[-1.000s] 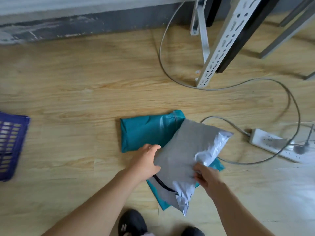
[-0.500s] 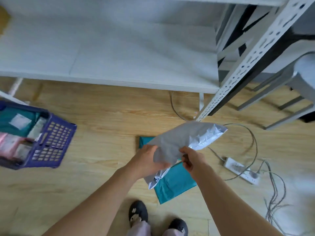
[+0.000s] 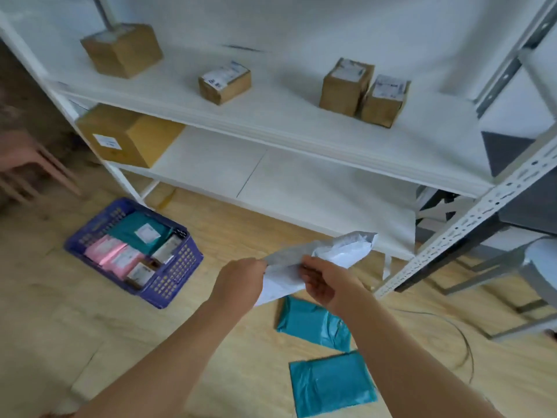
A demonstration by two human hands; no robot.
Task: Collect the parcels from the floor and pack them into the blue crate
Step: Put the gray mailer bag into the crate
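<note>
At the centre of the frame a grey poly mailer [image 3: 334, 254] hangs in the air between both hands. The left hand [image 3: 241, 280] curls round its near edge and the right hand [image 3: 324, 283] pinches the film beside it. The mailer creases and sags, so it is probably light, soft and slick, and best gripped at the filled middle rather than the loose flap. The blue crate [image 3: 177, 268], partly filled, sits at centre left. Two teal mailers [image 3: 313, 322] [image 3: 331, 384] lie on the floor at lower right.
</note>
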